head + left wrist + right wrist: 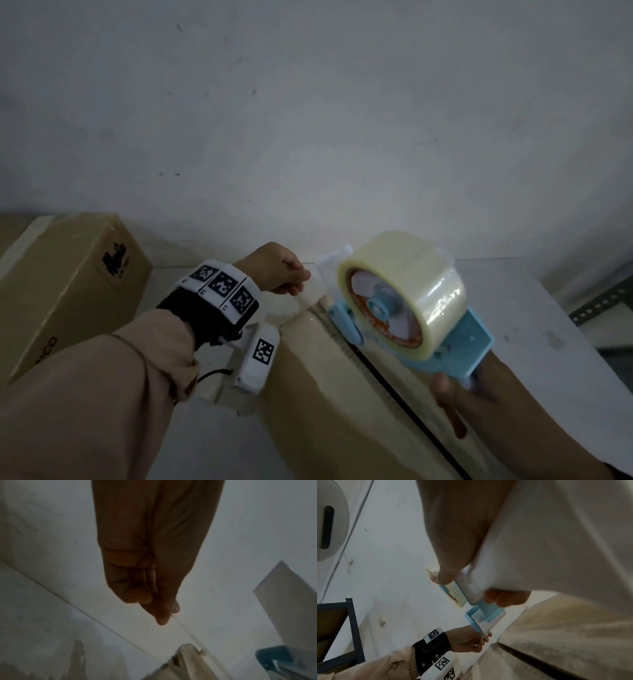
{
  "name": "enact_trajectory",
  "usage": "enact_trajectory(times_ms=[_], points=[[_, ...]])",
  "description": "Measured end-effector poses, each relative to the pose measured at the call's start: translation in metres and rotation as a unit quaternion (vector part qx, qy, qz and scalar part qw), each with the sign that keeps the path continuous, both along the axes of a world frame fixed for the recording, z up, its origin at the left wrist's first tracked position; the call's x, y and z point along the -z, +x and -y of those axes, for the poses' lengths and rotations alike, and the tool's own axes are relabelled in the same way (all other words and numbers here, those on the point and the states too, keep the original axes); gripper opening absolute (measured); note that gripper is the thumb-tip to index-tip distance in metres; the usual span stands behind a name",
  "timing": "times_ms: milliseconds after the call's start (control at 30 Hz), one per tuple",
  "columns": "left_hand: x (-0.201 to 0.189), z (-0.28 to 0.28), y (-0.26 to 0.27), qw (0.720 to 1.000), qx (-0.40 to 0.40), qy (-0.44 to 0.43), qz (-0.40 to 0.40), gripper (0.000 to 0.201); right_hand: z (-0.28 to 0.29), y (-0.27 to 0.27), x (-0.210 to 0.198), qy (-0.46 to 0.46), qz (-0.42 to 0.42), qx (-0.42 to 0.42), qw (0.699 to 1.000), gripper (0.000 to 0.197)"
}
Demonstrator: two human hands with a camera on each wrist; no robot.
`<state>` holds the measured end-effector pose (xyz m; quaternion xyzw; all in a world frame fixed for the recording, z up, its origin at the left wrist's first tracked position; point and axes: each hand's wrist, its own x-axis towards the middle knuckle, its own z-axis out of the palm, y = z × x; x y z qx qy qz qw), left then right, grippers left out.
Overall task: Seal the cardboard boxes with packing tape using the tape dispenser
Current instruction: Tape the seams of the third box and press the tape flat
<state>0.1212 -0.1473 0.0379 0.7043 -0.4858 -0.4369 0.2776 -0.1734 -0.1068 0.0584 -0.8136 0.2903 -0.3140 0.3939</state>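
The blue tape dispenser [424, 329], loaded with a fat clear roll [404, 291], sits tilted at the far end of the cardboard box [342, 404], above its dark centre seam. The right hand [476, 394] grips its handle. The left hand [277, 270] pinches the loose tape end [315, 291] just beside it. A second box [65, 284] stands to the left on the white tabletop [534, 325].

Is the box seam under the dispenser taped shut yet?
Not yet: the seam shows as an open dark gap; left hand pinches the tape end.
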Motion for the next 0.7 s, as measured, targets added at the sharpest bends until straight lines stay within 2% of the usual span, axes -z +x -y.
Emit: enact_trajectory(times_ms=[100,200,300,400,433,500,700], points=[[0.006,0.006,0.006,0.999,0.028,0.02,0.012,0.017,0.0,0.006,0.005,0.012,-0.012,0.008,1.0,0.023],[0.011,0.008,0.008,0.999,0.041,0.024,0.0,0.017,0.001,0.009,0.007,-0.034,-0.064,0.035,0.997,0.024],[0.015,0.009,0.012,0.999,0.039,0.031,-0.012,0.015,0.0,0.008,0.018,0.014,-0.053,0.035,0.998,0.048],[0.018,0.012,0.015,0.998,0.04,0.037,-0.015,0.013,0.002,0.008,0.018,0.006,-0.079,0.059,0.995,0.027],[0.019,0.012,0.016,0.998,0.042,0.041,-0.014,0.013,0.003,0.011,0.014,0.002,-0.09,0.06,0.994,0.025],[0.02,0.012,0.017,0.997,0.05,0.05,-0.017,0.013,0.003,0.013,0.013,-0.011,-0.093,0.059,0.994,0.029],[0.023,0.013,0.017,0.994,0.064,0.081,-0.022,0.009,0.003,0.016,0.02,0.051,-0.049,0.049,0.996,0.035]])
